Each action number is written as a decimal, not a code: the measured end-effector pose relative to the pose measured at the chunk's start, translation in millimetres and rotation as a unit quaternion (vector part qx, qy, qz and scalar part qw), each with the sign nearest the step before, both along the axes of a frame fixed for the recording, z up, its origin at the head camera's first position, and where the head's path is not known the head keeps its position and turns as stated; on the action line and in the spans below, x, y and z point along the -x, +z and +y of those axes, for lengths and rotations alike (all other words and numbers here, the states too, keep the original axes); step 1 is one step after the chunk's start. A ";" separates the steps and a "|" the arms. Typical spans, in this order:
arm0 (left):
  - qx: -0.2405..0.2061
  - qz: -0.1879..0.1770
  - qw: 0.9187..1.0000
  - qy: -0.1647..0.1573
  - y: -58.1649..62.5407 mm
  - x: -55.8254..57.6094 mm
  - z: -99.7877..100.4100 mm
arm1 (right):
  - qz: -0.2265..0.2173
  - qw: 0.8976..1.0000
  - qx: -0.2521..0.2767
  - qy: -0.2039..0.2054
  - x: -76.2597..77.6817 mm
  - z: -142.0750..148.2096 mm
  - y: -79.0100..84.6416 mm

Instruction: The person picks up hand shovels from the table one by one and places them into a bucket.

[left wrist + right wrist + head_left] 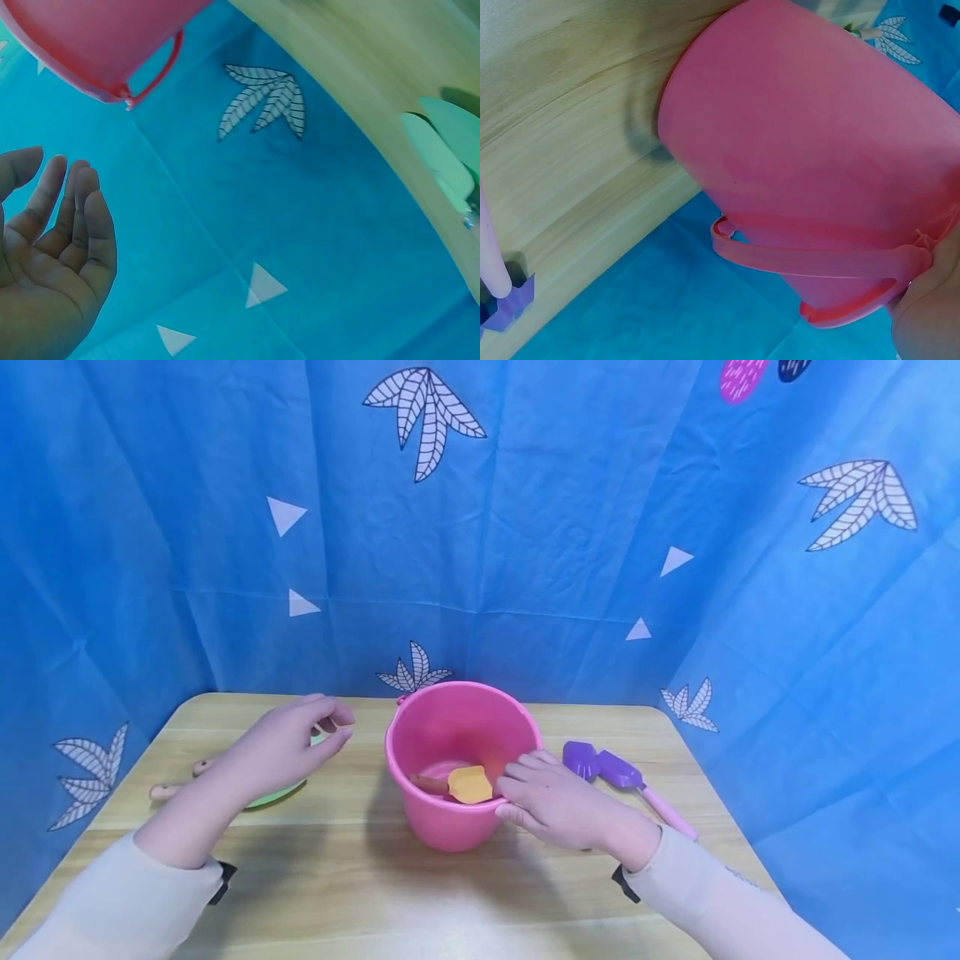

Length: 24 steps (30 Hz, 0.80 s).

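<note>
Your right hand point(558, 799)'s got the pink bucket point(447, 828) by its right rim, yellow-headed tool point(470, 785) inside just beside those fingers, handle pointing left. Your left hand point(288, 739)'s way farther off, empty, thumb and fingers apart.

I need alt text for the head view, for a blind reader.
A person's right hand holds a pink bucket by its rim, a yellow tool inside. The empty left hand hovers near green tools; purple tools lie on the right.

Pink bucket point(448, 825), mouth upward, with yellow-headed, brown-handled tool point(470, 785) inside.
</note>
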<state>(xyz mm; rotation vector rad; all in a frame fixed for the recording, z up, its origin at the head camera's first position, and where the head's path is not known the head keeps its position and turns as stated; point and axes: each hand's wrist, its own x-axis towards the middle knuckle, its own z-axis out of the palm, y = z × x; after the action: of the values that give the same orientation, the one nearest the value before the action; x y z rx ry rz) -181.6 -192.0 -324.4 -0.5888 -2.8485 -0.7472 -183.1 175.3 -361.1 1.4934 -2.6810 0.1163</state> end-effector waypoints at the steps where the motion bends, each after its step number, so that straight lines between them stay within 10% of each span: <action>1: 0.001 0.004 1.000 0.002 -2.2 -0.3 -3.0 | -0.001 1.000 -0.001 0.000 0.3 0.0 0.0; 24: -0.007 0.012 0.998 0.066 -49.0 -1.7 -97.3 | -0.009 1.000 0.003 -0.002 1.6 -2.7 -0.8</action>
<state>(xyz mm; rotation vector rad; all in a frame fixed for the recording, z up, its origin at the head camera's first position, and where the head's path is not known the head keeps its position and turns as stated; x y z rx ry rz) -179.9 -289.3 -373.4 -0.4011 -2.8251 -0.7327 -184.6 172.5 -361.9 1.4925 -2.6950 0.1386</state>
